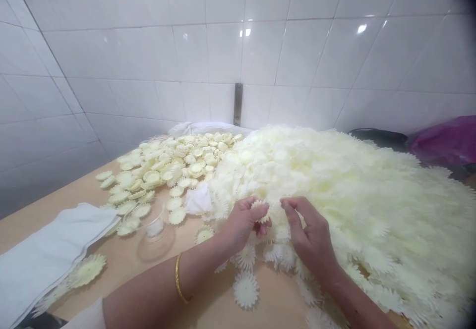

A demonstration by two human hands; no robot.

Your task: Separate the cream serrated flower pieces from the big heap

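Note:
My left hand (241, 221), with a gold bangle (178, 277) on its wrist, pinches a small pale-yellow flower piece (260, 211) with a toothed edge between thumb and fingers. Just to its right, my right hand (308, 231) is closed, thumb against forefinger; whatever may be between the tips is too small to make out. Both hands are over the near edge of a large heap of pale flower pieces (334, 185). One loose flower piece (246, 289) lies flat below my left hand. Beside that forearm stands a small clear dish (156, 247) with something white in it.
Thicker yellow flower pieces (152, 176) are piled at the back left of the wooden table (122, 279). A crumpled white tissue (198, 199) lies by them. White sheets (52, 254) cover the left edge. A purple bag (446, 139) sits at the far right before the tiled wall.

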